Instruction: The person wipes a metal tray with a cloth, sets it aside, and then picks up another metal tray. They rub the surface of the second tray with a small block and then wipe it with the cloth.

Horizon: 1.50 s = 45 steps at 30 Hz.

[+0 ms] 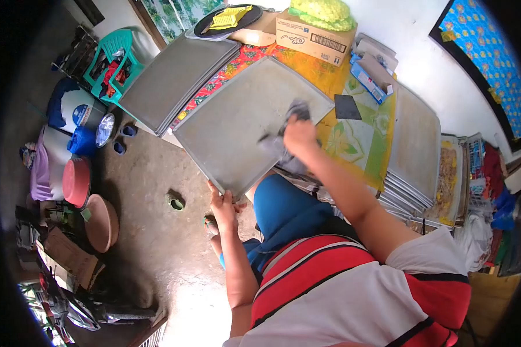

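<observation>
On the floral tablecloth (353, 144), metal tray (226, 124) juts past the near side. Left hand (224, 208) grips its near corner; right hand (300, 136) clutches a grey rag (298, 109). Risk: hard rubbing, loose corner grip could tip tray.

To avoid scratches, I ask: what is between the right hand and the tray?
A grey cloth lies between the right hand and the tray; the head view shows this.

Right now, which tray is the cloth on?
The middle tray, between the two stacks: only it has the cloth and the left hand at its corner.
</observation>
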### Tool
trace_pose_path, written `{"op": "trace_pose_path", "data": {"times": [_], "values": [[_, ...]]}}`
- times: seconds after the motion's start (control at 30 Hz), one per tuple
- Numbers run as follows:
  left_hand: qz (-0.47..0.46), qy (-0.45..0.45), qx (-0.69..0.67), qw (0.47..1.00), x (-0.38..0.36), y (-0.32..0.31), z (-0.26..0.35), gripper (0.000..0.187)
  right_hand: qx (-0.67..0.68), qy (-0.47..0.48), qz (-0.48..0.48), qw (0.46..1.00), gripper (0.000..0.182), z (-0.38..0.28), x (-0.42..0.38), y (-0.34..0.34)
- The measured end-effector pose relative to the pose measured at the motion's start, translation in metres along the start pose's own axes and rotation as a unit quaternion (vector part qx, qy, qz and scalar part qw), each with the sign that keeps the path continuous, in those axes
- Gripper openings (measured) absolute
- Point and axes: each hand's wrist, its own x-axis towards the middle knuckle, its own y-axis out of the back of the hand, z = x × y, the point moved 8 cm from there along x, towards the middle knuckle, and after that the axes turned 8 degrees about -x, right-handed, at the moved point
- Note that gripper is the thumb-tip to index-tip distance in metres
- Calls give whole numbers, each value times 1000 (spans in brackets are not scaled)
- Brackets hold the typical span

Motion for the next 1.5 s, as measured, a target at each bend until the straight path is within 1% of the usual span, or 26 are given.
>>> {"op": "trace_pose_path", "data": {"times": [0.03,0.1,0.2,0.27,0.37,0.47,0.57,0.63,0.7,0.77,0.87,0.97,1.07,1.2,1.3,1.33,1.43,1.5], "values": [[0,0,-8,1000,0,1,0,71,-28,85,4,996,31,-21,-22,14],[-16,20,-21,999,0,2,2,71,-8,41,67,997,30,-11,-28,2],[-28,36,-21,999,-1,6,0,71,19,-16,74,997,29,33,-5,-2],[-36,32,-12,999,1,3,5,71,5,-37,-5,999,51,62,27,-14],[-41,30,2,999,-1,2,8,71,-12,-83,-9,996,36,88,70,-17],[-38,33,-4,999,2,7,6,72,0,-82,53,995,42,87,101,-14],[-23,33,-11,999,1,5,7,73,40,-79,74,993,44,70,125,-23],[-8,35,-7,999,-2,1,10,73,28,-7,110,993,48,30,100,-9],[0,30,-6,1000,-4,-3,12,73,69,60,130,987,47,-14,66,-2],[-2,29,-5,1000,-3,-2,11,73,95,174,157,968,44,-41,20,14],[-10,36,-6,999,-1,3,9,72,128,177,126,968,43,-25,4,12],[-10,37,3,999,-2,4,9,71,132,2,112,985,46,43,36,3],[-8,31,16,999,-2,4,7,71,159,-94,78,980,53,81,43,10],[-5,33,17,999,-2,2,10,70,135,-110,67,982,61,71,52,-4],[-12,33,19,999,-1,2,10,71,128,-117,42,984,61,63,54,-9],[-14,35,20,999,-2,2,10,71,131,-119,53,983,62,63,53,-9],[-21,39,12,999,-2,4,8,73,171,-160,72,969,63,73,50,-7],[-19,38,14,999,-2,4,7,73,198,-161,39,966,66,76,56,-7]]}}
